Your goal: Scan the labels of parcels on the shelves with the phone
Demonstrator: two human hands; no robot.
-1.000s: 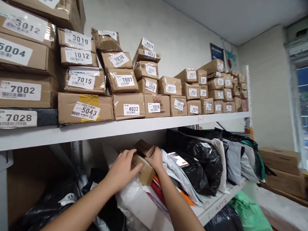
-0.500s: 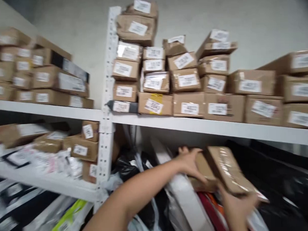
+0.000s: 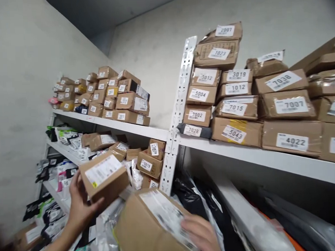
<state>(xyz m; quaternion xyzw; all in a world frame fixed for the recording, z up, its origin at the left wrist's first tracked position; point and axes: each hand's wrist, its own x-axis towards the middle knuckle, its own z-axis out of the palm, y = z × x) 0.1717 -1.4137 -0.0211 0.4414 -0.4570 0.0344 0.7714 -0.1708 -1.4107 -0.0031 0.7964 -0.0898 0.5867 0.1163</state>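
Observation:
My left hand [image 3: 81, 207] grips a small cardboard box [image 3: 105, 178] with a white label, held up in front of the left shelves. My right hand [image 3: 201, 234] lies closed on the labelled top of a larger cardboard box [image 3: 149, 228] at the bottom of the view. Both boxes are off the shelf, close to me. My forearms enter from the lower edge.
A white metal shelf [image 3: 240, 154] carries stacked numbered cartons such as 5043 [image 3: 235, 132] and 4022 [image 3: 293, 137]. An upright post [image 3: 178, 110] divides the bays. Black and grey mail bags [image 3: 197, 201] fill the lower level. More small parcels [image 3: 147, 163] crowd the left shelves.
Both hands have pulled the two cardboard boxes out of the lower shelf and brought them toward me. The view has swung left, showing the left bay and side wall.

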